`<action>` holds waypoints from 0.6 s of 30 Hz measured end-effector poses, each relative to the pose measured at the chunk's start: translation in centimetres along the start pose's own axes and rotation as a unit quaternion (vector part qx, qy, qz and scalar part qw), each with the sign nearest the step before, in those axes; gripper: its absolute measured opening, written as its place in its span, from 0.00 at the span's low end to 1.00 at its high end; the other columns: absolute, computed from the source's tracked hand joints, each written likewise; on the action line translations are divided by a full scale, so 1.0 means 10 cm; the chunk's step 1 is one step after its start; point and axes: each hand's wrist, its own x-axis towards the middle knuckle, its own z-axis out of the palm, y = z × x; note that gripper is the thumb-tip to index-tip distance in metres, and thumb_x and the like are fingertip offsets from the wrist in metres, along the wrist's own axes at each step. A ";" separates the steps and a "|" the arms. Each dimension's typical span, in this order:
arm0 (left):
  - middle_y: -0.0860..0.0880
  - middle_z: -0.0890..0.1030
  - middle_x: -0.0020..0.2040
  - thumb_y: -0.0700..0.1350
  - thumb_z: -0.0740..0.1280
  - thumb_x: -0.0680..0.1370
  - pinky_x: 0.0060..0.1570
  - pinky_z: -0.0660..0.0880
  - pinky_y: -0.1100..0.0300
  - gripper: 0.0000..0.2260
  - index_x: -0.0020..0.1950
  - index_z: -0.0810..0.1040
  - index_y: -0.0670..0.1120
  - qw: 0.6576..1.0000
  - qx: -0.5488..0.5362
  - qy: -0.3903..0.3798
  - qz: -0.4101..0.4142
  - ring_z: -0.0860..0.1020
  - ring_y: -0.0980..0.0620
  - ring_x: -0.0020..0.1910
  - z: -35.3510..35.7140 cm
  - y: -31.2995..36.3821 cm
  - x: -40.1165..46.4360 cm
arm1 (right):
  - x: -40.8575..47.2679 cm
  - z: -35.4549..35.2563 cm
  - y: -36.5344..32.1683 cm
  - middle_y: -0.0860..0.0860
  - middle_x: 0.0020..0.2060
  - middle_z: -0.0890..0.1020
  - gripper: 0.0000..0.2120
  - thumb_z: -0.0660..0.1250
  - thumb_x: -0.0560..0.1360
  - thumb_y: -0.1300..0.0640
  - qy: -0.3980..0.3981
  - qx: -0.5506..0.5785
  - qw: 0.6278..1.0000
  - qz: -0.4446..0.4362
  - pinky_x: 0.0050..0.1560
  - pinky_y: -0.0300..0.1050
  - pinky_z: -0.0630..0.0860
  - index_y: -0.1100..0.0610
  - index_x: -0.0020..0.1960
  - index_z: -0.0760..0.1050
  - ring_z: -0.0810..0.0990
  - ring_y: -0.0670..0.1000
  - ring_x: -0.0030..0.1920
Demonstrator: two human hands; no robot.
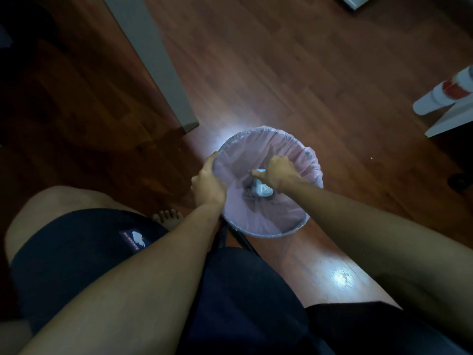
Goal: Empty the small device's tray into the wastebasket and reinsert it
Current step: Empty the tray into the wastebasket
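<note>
A small pale object, likely the tray [260,188] (too dim and blurred to be sure), sits low inside the wastebasket [266,233], just under the right hand [277,174]. That hand reaches down into the pink liner [304,162] with knuckles up and fingers curled around a light-coloured piece at their tips; the forearm slants in from the lower right. The left hand [207,184] clasps the near-left rim, fingers wrapped over the edge, arm stretched straight out from the body. The basket stands on a dark wooden floor [320,80], between the seated person's bare knees, near a grey table leg [158,65].
</note>
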 end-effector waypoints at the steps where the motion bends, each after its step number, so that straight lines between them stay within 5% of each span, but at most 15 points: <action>1: 0.39 0.80 0.58 0.33 0.57 0.76 0.59 0.75 0.51 0.26 0.69 0.72 0.57 1.000 -0.001 -0.002 -0.002 0.78 0.37 0.57 -0.01 0.01 0.02 | -0.01 -0.04 -0.01 0.54 0.28 0.72 0.29 0.66 0.72 0.36 -0.010 0.011 1.000 0.004 0.36 0.48 0.73 0.58 0.28 0.64 0.76 0.57 0.35; 7: 0.40 0.80 0.61 0.42 0.66 0.76 0.63 0.74 0.50 0.22 0.70 0.72 0.54 0.999 0.039 -0.009 -0.017 0.78 0.39 0.60 -0.22 0.17 0.02 | -0.14 -0.41 -0.19 0.55 0.33 0.75 0.29 0.62 0.74 0.35 -0.036 -0.006 0.999 -0.016 0.42 0.46 0.68 0.60 0.32 0.71 0.75 0.56 0.41; 10: 0.41 0.82 0.59 0.48 0.66 0.76 0.58 0.76 0.53 0.15 0.62 0.80 0.49 0.998 0.065 -0.012 -0.005 0.78 0.40 0.58 -0.42 0.34 -0.02 | -0.27 -0.69 -0.35 0.55 0.35 0.75 0.28 0.62 0.74 0.36 -0.043 -0.002 0.999 -0.033 0.43 0.46 0.69 0.62 0.35 0.73 0.77 0.57 0.43; 13: 0.41 0.83 0.56 0.52 0.64 0.76 0.56 0.76 0.53 0.14 0.54 0.84 0.46 0.995 0.099 -0.025 0.012 0.78 0.39 0.57 -0.68 0.58 -0.04 | -0.44 -1.01 -0.57 0.57 0.37 0.77 0.28 0.63 0.73 0.35 -0.026 0.003 0.998 -0.057 0.37 0.45 0.69 0.63 0.42 0.77 0.76 0.57 0.38; 18: 0.42 0.83 0.56 0.52 0.64 0.76 0.56 0.75 0.54 0.13 0.53 0.84 0.48 0.994 0.093 0.014 0.054 0.78 0.41 0.59 -1.32 1.08 -0.20 | -0.81 -1.70 -1.04 0.56 0.30 0.77 0.31 0.65 0.70 0.33 0.027 0.064 0.995 -0.073 0.26 0.40 0.71 0.64 0.37 0.78 0.80 0.54 0.27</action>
